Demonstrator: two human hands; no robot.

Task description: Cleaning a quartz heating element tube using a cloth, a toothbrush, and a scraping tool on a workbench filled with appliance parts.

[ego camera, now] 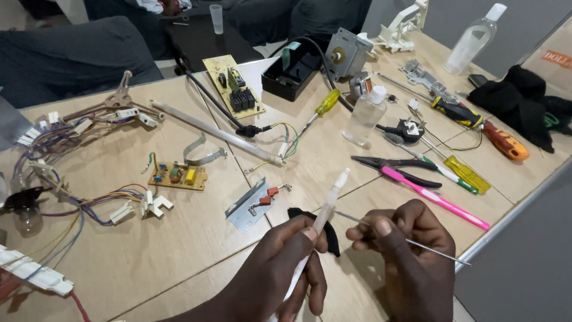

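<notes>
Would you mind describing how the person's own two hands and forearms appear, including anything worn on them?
Both the left hand and the right hand are bare: no gloves, rings or watch show. The visible wrists and forearms carry no sleeves or bands. Fingernails are short and unpainted.

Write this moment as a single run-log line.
left hand: holds white tube | right hand: pinches thin metal rod | surface: wooden table | nearby: pink toothbrush

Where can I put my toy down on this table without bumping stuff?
Best spot: the bare wood between the small yellow board, the metal bracket and the left hand. A smaller patch lies between the white tube and the wire bundle. The right side is crowded with pliers, screwdrivers and a bottle.
</notes>
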